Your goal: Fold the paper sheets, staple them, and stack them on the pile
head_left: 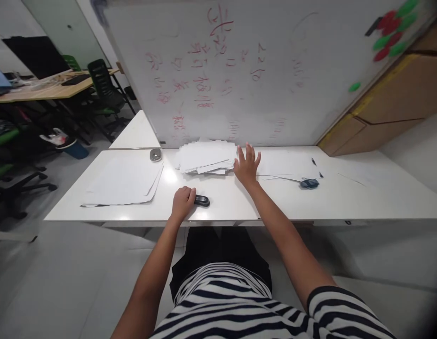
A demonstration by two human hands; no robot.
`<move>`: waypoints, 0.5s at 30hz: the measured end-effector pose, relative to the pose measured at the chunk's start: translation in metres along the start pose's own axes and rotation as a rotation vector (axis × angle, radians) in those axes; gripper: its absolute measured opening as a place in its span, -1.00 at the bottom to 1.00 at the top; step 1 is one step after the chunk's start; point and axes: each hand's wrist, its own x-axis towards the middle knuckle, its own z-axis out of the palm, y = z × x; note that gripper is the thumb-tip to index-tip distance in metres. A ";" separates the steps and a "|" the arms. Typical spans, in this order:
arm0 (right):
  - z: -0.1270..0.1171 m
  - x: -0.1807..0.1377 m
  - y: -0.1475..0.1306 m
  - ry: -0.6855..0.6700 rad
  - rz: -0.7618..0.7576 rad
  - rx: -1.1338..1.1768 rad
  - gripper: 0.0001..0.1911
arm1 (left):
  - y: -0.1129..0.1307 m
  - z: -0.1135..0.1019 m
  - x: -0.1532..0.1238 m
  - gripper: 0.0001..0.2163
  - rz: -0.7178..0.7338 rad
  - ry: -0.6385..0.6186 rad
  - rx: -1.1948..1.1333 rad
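Observation:
My left hand is closed around one end of a black stapler lying on the white table. Its other end sticks out to the right of my fingers. My right hand is spread open at the right edge of a thick, uneven stack of white paper. Whether its fingertips press on the sheets or only rest beside them, I cannot tell. On the left of the table lies a second, thinner pile of larger white sheets, with a small round silver-grey object at its far corner.
A whiteboard with red writing stands along the table's back edge. To the right are loose sheets and a crumpled dark blue item. Cardboard boxes lean at the far right. A desk and office chair stand left.

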 end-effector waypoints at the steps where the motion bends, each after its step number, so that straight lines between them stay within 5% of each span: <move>1: -0.005 -0.005 0.018 -0.027 0.002 0.005 -0.49 | -0.001 0.000 0.001 -0.64 -0.001 -0.003 0.000; 5: -0.022 -0.025 0.092 -0.276 0.001 0.017 -0.51 | -0.002 0.001 0.005 -0.64 -0.005 -0.031 0.011; 9: -0.019 -0.047 0.133 -0.501 0.223 -0.008 -0.34 | 0.001 0.000 0.006 -0.65 -0.016 -0.038 0.025; 15: -0.001 -0.059 0.133 -0.288 0.296 0.005 -0.39 | 0.005 -0.004 0.007 -0.63 -0.053 -0.096 0.012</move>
